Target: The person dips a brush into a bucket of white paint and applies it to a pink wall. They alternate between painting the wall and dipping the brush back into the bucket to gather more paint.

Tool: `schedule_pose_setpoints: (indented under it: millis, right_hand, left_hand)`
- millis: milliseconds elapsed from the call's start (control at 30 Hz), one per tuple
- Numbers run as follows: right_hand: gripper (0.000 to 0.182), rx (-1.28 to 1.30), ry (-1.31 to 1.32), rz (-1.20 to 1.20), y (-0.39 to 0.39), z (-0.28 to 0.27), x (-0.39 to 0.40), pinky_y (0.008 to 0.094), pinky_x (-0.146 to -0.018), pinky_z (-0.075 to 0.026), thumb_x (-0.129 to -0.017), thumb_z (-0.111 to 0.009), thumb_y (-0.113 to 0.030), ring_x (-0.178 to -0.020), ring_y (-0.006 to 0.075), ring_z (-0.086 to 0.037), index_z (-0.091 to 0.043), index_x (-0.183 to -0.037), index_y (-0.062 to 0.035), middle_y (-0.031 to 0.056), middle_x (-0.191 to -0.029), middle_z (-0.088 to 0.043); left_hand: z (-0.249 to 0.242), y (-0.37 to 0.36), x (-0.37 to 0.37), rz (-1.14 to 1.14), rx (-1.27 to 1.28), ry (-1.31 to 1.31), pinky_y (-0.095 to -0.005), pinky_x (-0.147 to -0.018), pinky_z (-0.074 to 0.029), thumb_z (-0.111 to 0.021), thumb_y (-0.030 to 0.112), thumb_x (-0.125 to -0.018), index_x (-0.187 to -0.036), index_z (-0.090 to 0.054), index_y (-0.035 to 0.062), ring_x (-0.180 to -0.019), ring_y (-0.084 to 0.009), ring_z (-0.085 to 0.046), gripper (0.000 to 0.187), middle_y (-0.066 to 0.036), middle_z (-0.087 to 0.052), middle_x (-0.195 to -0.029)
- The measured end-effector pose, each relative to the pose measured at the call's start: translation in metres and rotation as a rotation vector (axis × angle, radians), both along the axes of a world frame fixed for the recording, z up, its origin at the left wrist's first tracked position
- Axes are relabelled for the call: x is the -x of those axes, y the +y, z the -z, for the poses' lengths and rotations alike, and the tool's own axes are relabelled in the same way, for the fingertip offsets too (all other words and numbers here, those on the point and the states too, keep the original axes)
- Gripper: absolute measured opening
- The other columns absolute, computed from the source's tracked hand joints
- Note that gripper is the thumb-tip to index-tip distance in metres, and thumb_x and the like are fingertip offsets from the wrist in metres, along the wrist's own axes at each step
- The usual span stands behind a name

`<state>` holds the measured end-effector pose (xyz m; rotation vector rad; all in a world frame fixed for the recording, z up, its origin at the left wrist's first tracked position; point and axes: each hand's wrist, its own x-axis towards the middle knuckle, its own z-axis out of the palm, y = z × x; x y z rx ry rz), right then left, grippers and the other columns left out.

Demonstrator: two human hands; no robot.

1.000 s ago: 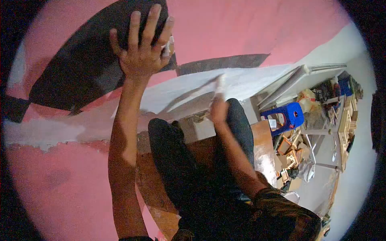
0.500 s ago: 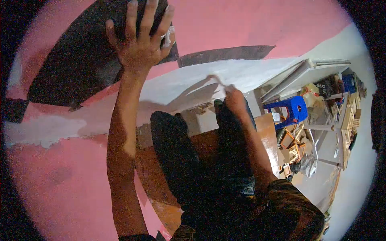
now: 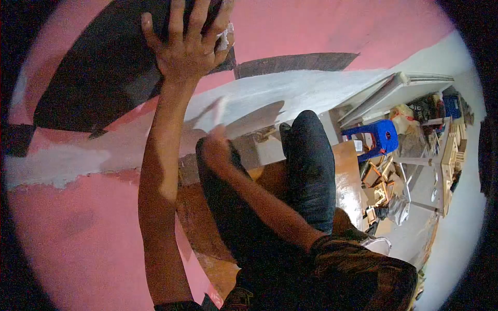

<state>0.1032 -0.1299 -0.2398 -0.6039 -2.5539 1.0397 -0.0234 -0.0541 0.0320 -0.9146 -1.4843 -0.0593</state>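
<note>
- Viewed from above, clock face centred on the view; both hands well apart.
- Noted at 11 o'clock: left hand (image 3: pixel 184 59), back facing the camera, fingers spread, placed over the large black shape (image 3: pixel 93 88) on the pink wall (image 3: pixel 78 233); not possible to tell how firmly pressed.
- Seen on the thumb side of the same hand: crumpled-looking white patch (image 3: pixel 224 35); material not identifiable.
- Noted just off centre toward 9 o'clock: right hand (image 3: pixel 218 151), blurred, fingers closed around a whitish tool (image 3: pixel 222 110), in front of the left knee.
- Located at 11 o'clock, near centre: same tool, pointing up toward 12, lined up over the white band (image 3: pixel 295 83) of the wall; too blurred to identify its type or confirm contact.
- Cast on the wall near 12 to 1 o'clock: dark shadow (image 3: pixel 259 116).
- Found above the white band at 1 o'clock: dark curved strip (image 3: pixel 298 63).
- Bent toward the wall: both knees, in dark trousers (image 3: pixel 311 166).
- Recorded at 3 o'clock: blue stool (image 3: pixel 386 137), upper side turned toward 3.
- Recorded between 3 and 4 o'clock: jumbled pile of wooden frames (image 3: pixel 381 196), near the stool.
</note>
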Motion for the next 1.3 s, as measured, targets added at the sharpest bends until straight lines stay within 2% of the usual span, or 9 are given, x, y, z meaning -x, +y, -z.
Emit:
schedule_pose_setpoints:
  millis: [300, 467, 633, 700, 833, 967, 1000, 1067, 1300]
  right_hand:
    - [0.018, -0.095, -0.141, -0.536, 0.000, -0.034, -0.005, 0.0440, -0.062, -0.053, -0.081, -0.052, -0.011, -0.078, 0.0351, -0.063, -0.063, -0.091, -0.0012, 0.0191, -0.085, -0.062]
    - [0.030, -0.295, -0.520, -0.186, 0.203, -0.057, -0.063, 0.0436, -0.067, -0.051, -0.076, -0.056, -0.008, -0.080, 0.0353, -0.063, -0.060, -0.106, -0.0108, 0.0125, -0.102, -0.062]
    - [0.016, -0.437, -0.104, 0.307, 0.338, -0.006, -0.135, 0.0501, -0.063, -0.044, -0.085, -0.049, -0.015, -0.074, 0.0433, -0.057, -0.056, -0.088, -0.0006, 0.0223, -0.078, -0.057]
    - [0.017, -0.266, -0.045, 0.605, 0.334, -0.016, -0.136, 0.0506, -0.062, -0.043, -0.086, -0.048, -0.015, -0.071, 0.0422, -0.057, -0.055, -0.088, -0.0003, 0.0238, -0.075, -0.056]
    - [0.013, -0.213, -0.149, 0.463, 0.270, 0.010, -0.090, 0.0484, -0.055, -0.045, -0.084, -0.051, -0.012, -0.064, 0.0393, -0.059, -0.055, -0.088, -0.0001, 0.0225, -0.070, -0.058]
    - [0.017, -0.147, 0.202, 0.164, 0.109, 0.064, -0.032, 0.0482, -0.064, -0.048, -0.084, -0.047, -0.009, -0.073, 0.0413, -0.058, -0.056, -0.089, 0.0038, 0.0247, -0.082, -0.057]
    - [0.022, 0.186, -0.200, 0.025, 0.081, -0.008, -0.032, 0.0492, -0.064, -0.048, -0.086, -0.044, -0.012, -0.074, 0.0414, -0.057, -0.056, -0.095, 0.0033, 0.0235, -0.082, -0.056]
    - [0.026, 0.034, -0.217, -0.294, 0.023, -0.008, -0.033, 0.0496, -0.064, -0.048, -0.086, -0.043, -0.016, -0.077, 0.0384, -0.060, -0.055, -0.098, 0.0040, 0.0246, -0.083, -0.058]
    - [0.032, 0.013, -0.207, -0.496, 0.025, -0.030, -0.017, 0.0487, -0.062, -0.050, -0.080, -0.052, -0.016, -0.077, 0.0377, -0.062, -0.055, -0.105, 0.0035, 0.0230, -0.079, -0.061]
  left_hand:
    - [-0.001, -0.001, -0.002, -0.048, 0.039, -0.016, -0.0601, -0.106, -0.013, -0.036, 0.033, -0.092, -0.123, -0.050, 0.0209, -0.129, -0.0312, -0.034, 0.036, -0.007, -0.044, -0.136]
    - [0.002, -0.004, 0.000, -0.029, 0.021, -0.011, -0.0592, -0.107, -0.013, -0.037, 0.032, -0.092, -0.123, -0.050, 0.0209, -0.129, -0.0308, -0.034, 0.035, -0.007, -0.044, -0.136]
    - [-0.003, -0.004, 0.000, -0.046, 0.041, 0.030, -0.0592, -0.107, -0.013, -0.037, 0.031, -0.092, -0.123, -0.050, 0.0209, -0.129, -0.0310, -0.035, 0.035, -0.007, -0.045, -0.135]
    - [0.000, -0.002, 0.001, -0.011, 0.021, 0.019, -0.0594, -0.106, -0.014, -0.037, 0.032, -0.092, -0.122, -0.051, 0.0205, -0.128, -0.0313, -0.035, 0.035, -0.007, -0.046, -0.134]
    - [-0.002, -0.002, -0.002, 0.001, 0.021, -0.013, -0.0587, -0.106, -0.015, -0.035, 0.033, -0.093, -0.121, -0.052, 0.0190, -0.127, -0.0322, -0.036, 0.036, -0.008, -0.047, -0.133]
    - [-0.002, 0.006, 0.000, 0.070, -0.037, 0.071, -0.0587, -0.105, -0.016, -0.037, 0.031, -0.093, -0.122, -0.051, 0.0176, -0.127, -0.0330, -0.036, 0.035, -0.010, -0.045, -0.134]
    - [-0.003, 0.005, -0.001, 0.059, -0.036, 0.073, -0.0589, -0.105, -0.016, -0.037, 0.030, -0.093, -0.122, -0.051, 0.0175, -0.127, -0.0332, -0.036, 0.035, -0.010, -0.045, -0.134]
    - [-0.001, 0.005, -0.003, 0.026, -0.026, 0.053, -0.0586, -0.105, -0.016, -0.041, 0.029, -0.092, -0.124, -0.049, 0.0180, -0.127, -0.0334, -0.036, 0.034, -0.011, -0.043, -0.135]
    - [-0.004, 0.001, 0.001, 0.018, -0.006, 0.094, -0.0575, -0.105, -0.016, -0.041, 0.031, -0.091, -0.124, -0.048, 0.0188, -0.127, -0.0324, -0.036, 0.036, -0.010, -0.044, -0.134]
